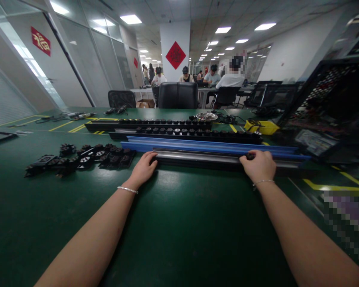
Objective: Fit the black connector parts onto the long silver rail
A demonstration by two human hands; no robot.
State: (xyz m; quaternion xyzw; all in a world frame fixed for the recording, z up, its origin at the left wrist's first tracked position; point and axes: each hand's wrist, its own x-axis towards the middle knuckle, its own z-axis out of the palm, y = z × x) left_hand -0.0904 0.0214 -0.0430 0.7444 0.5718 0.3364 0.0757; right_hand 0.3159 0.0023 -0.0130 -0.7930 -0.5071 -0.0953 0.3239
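A long black rail (pixel 197 157) with a shiny metallic inner channel lies crosswise on the green table. My left hand (pixel 143 169) is closed on its left end, thumb at the near side and fingers over the top. Toward the rail's right part, my right hand (pixel 260 164) pinches a small black part (pixel 250 156) at the channel; its exact shape is hidden by the fingers. Directly behind the rail runs a long blue rail (pixel 215 145). Left of my left hand lies a loose pile of small black parts (pixel 85 157).
Farther back, two black rails (pixel 185 137) carry rows of small black parts. Behind them stand a metal dish (pixel 206 116) and a yellow tray (pixel 261 127). A black mesh-sided frame (pixel 323 95) rises at the right. Several people sit at distant desks beyond a black chair (pixel 178 95).
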